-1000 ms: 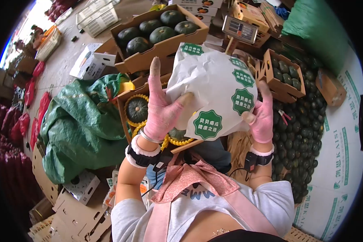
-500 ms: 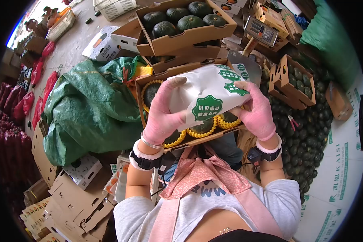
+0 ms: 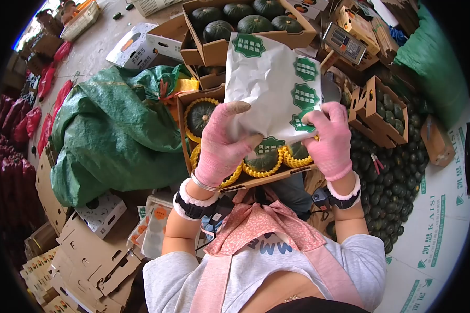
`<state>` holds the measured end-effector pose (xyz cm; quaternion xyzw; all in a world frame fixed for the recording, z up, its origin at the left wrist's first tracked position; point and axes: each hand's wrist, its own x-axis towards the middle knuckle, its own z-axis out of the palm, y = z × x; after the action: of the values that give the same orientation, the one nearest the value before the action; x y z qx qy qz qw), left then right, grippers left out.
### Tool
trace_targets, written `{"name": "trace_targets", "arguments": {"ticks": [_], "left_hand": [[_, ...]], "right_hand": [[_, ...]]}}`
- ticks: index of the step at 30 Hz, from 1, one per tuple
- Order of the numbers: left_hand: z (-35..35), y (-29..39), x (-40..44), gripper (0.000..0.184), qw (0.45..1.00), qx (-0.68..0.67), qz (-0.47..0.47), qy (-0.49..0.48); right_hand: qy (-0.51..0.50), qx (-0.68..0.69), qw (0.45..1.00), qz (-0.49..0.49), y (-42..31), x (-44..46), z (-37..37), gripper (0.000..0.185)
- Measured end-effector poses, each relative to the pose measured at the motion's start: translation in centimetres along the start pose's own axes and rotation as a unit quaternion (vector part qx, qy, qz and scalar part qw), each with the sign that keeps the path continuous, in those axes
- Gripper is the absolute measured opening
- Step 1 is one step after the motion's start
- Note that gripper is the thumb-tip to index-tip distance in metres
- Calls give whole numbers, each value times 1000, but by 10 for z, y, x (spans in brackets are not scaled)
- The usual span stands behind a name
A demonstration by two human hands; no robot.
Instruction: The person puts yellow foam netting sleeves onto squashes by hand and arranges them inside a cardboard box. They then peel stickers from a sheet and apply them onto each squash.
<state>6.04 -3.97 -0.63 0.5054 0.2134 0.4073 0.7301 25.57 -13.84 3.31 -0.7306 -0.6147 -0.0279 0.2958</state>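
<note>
Both my hands wear pink gloves and hold a white wrapping paper sheet (image 3: 269,78) printed with green badges. My left hand (image 3: 223,146) pinches its lower left side between thumb and fingers. At the lower right edge, my right hand (image 3: 331,143) is closed on the paper. The sheet stands raised over an open cardboard box (image 3: 182,133), hiding much of its inside. Dark green pumpkins (image 3: 200,118) in yellow foam nets (image 3: 263,172) show along the box's left and near sides.
Beyond is a stacked box (image 3: 256,47) of bare pumpkins. A green woven sack (image 3: 115,135) lies left, flattened cardboard (image 3: 91,255) lower left. On the right are a pile of small pumpkins (image 3: 384,193), a crate (image 3: 378,112) and a digital scale (image 3: 344,41).
The paper has swung from folded low over the box to upright and more spread out, its far edge now higher. My hands still grip it, and the left pumpkin shows more.
</note>
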Motion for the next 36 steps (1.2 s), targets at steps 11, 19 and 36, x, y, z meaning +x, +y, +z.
{"name": "trace_targets", "arguments": {"ticks": [11,19,36], "left_hand": [[10,-2,-3,49,992,111,54,21],[6,-7,-5,18,988,-117,-54,85],[-73,37,-30,16,945,66,122,295]], "right_hand": [[38,-116,967,-222,-22,-3,9,25],[72,-83,947,-300,-11,-12,11,21],[-338,419,831,144,21,11,40,34]]}}
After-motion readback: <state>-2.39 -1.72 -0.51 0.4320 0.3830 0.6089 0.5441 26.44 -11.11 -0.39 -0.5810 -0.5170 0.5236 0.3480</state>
